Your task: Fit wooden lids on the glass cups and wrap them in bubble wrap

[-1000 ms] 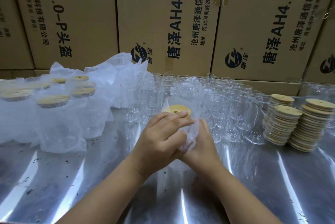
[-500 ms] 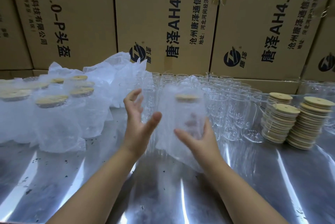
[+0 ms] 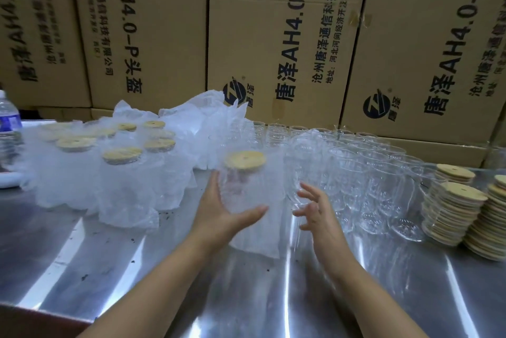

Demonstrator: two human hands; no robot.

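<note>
The left hand (image 3: 224, 218) holds a wrapped cup (image 3: 246, 189) upright over the shiny surface (image 3: 246, 296). A wooden lid (image 3: 244, 160) sits on top. The right hand (image 3: 315, 209) is just beside it, fingers spread, holding nothing. Bare cups (image 3: 356, 173) and lid stacks (image 3: 451, 214) stand to the right. The boxes (image 3: 273, 36) behind say "AH4.0-P".

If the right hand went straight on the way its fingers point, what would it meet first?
Probably the wrapped cup the left hand holds: the right hand points left at it, fingers open. Bare glasses stand close behind, so depth is unsure.
</note>
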